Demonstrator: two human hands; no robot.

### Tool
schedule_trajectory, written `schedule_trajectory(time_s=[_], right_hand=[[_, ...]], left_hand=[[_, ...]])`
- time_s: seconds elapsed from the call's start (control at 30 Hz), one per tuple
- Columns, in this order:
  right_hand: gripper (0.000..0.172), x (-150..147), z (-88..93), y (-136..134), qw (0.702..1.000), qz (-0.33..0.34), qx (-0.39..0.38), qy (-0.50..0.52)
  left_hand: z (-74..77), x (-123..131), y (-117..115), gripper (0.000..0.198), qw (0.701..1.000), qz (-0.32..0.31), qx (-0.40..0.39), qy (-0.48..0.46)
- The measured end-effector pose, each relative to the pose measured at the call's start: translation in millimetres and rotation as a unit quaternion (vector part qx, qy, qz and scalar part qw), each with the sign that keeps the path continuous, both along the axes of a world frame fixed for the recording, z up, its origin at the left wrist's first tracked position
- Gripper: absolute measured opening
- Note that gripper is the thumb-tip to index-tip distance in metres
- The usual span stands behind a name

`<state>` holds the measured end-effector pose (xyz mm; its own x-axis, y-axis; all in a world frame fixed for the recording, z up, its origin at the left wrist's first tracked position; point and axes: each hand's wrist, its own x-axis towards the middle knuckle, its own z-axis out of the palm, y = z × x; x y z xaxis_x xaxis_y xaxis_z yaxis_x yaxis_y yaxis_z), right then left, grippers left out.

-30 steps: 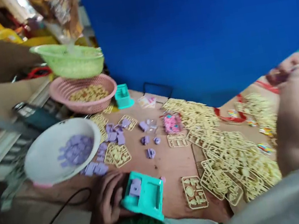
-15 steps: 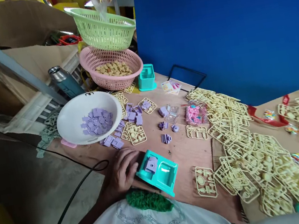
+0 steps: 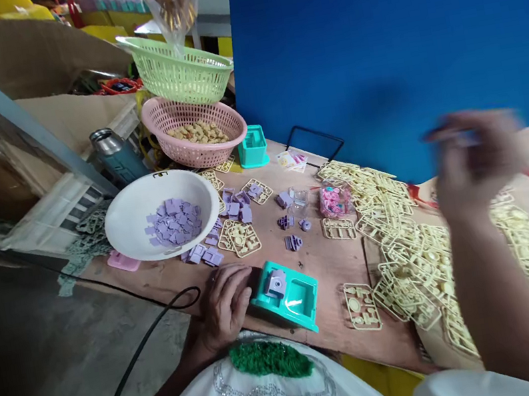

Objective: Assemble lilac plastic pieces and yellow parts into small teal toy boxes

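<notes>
My left hand (image 3: 226, 306) rests on the table, fingers loosely bent and thumb apart, holding nothing that shows. Its fingertips are close against the left side of a teal plastic box-like part (image 3: 298, 304); contact cannot be made out. A small light-purple piece (image 3: 275, 284) sits in the left section of that part, beside a rectangular recess. My right hand (image 3: 472, 163) is raised over the heap of cream moulded frames (image 3: 405, 249) on the right. Motion smears its fingers; a faint purplish patch shows near them, too blurred to name.
A white bowl (image 3: 121, 232) holds purple pieces, with more purple parts (image 3: 239, 209) beside it. Behind stand a pink basket (image 3: 186, 157), a green basket (image 3: 183, 76) and a flask (image 3: 118, 156). A blue panel (image 3: 341, 23) borders the back. A black cable (image 3: 131, 342) hangs at left.
My right arm has come into view from the right and is raised over the cream frames. The view has shifted slightly; my left hand stays beside the teal part.
</notes>
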<state>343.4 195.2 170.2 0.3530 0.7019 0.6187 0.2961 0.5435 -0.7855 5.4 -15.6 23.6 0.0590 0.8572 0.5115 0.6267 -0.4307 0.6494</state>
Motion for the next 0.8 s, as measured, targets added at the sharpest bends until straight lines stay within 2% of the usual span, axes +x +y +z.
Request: schedule_trajectory(time_s=[0.03, 0.07, 0.13, 0.17, 0.2, 0.27, 0.33, 0.4, 0.5, 0.57, 0.7, 0.8], right_hand=[[0.011, -21.1, -7.6, -3.7, 0.986, 0.106, 0.007, -0.127], [0.011, -45.3, -18.5, -5.0, 0.946, 0.217, 0.008, -0.241], [0.029, -95.4, -45.9, 0.5, 0.857, 0.377, -0.012, -0.351], [0.037, -117.9, -60.3, 6.8, 0.819, 0.43, -0.026, -0.379], [0.045, -136.9, -73.8, 14.7, 0.793, 0.458, -0.042, -0.4], [0.057, -162.1, -95.6, 32.1, 0.75, 0.47, -0.083, -0.458], [0.053, -171.6, -109.1, 46.8, 0.726, 0.45, -0.095, -0.511], [0.045, -170.6, -116.4, 54.7, 0.722, 0.425, -0.081, -0.539], [0.04, -162.6, -122.8, 54.2, 0.742, 0.404, -0.042, -0.533], [0.04, -157.5, -126.6, 49.3, 0.762, 0.398, -0.029, -0.51], [0.033, -149.7, -130.7, 40.2, 0.814, 0.407, -0.055, -0.41], [0.031, -144.1, -129.2, 37.6, 0.853, 0.382, -0.07, -0.348]], left_hand=[[-1.0, -0.1, 0.1, 0.033, 1.0, 0.002, 0.006, -0.004], [-2.3, -0.1, 0.2, 0.032, 1.0, 0.003, 0.011, -0.008], [-4.8, -0.5, 0.1, 0.032, 1.0, 0.006, 0.015, -0.018], [-5.8, -0.8, 0.0, 0.033, 1.0, 0.009, 0.013, -0.022], [-6.5, -1.3, -0.1, 0.033, 1.0, 0.011, 0.01, -0.026], [-7.1, -2.7, 0.0, 0.033, 0.999, 0.013, 0.006, -0.034], [-6.9, -4.5, 0.4, 0.033, 0.999, 0.009, 0.01, -0.037], [-6.5, -5.9, 0.9, 0.033, 0.999, 0.003, 0.014, -0.036], [-7.1, -6.7, 1.5, 0.033, 0.999, -0.005, 0.016, -0.038], [-7.9, -6.1, 1.8, 0.032, 0.999, -0.005, 0.02, -0.046], [-8.7, -3.9, 2.2, 0.03, 0.998, 0.0, 0.031, -0.048], [-8.5, -2.4, 2.5, 0.029, 0.999, 0.012, 0.034, -0.04]])
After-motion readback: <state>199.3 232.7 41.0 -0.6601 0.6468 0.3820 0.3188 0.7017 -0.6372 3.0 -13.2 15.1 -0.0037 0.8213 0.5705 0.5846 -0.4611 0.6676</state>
